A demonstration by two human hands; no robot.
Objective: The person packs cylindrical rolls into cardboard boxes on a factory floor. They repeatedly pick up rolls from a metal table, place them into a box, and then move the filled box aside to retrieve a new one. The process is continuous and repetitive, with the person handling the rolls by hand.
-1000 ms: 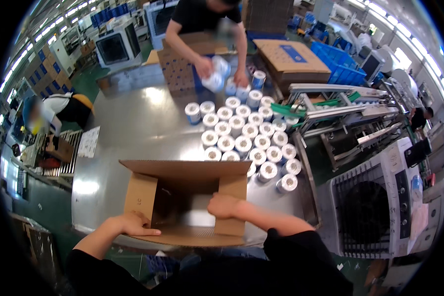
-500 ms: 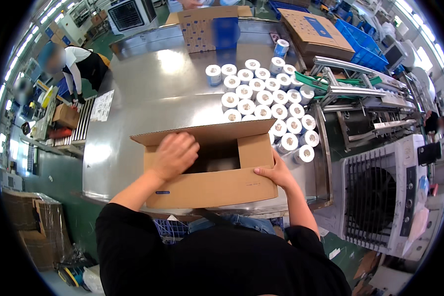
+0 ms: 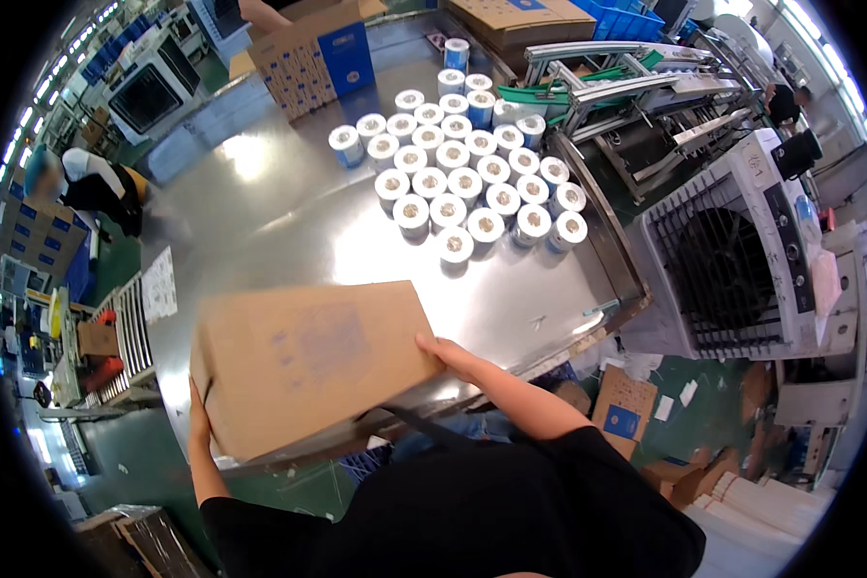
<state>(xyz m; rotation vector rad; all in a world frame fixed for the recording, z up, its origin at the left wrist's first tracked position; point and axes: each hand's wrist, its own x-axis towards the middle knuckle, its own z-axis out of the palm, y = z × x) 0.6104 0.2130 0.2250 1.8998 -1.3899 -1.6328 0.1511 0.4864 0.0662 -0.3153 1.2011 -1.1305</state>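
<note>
A brown cardboard box (image 3: 318, 366) is held tilted above the near left of the metal table, slightly smeared by motion. A broad flat face with faint bluish print is toward me, and its opening is out of sight. My left hand (image 3: 200, 416) presses against its left end, fingers partly hidden behind the edge. On the right end, my right hand (image 3: 445, 354) grips the box with the thumb on the upper face. Beyond the box stand many white-topped rolls with blue-and-white wrapping (image 3: 448, 210), grouped upright on the table.
A printed carton (image 3: 308, 63) stands at the table's far edge, with another person's arm by it. A metal frame with green strips (image 3: 588, 87) borders the right side, near a large fan unit (image 3: 713, 260). A roller conveyor (image 3: 130, 332) lies left.
The box has turned over from opening upward to showing a flat face, and moved left. My left hand went from its opening to its left end. My view has swung right.
</note>
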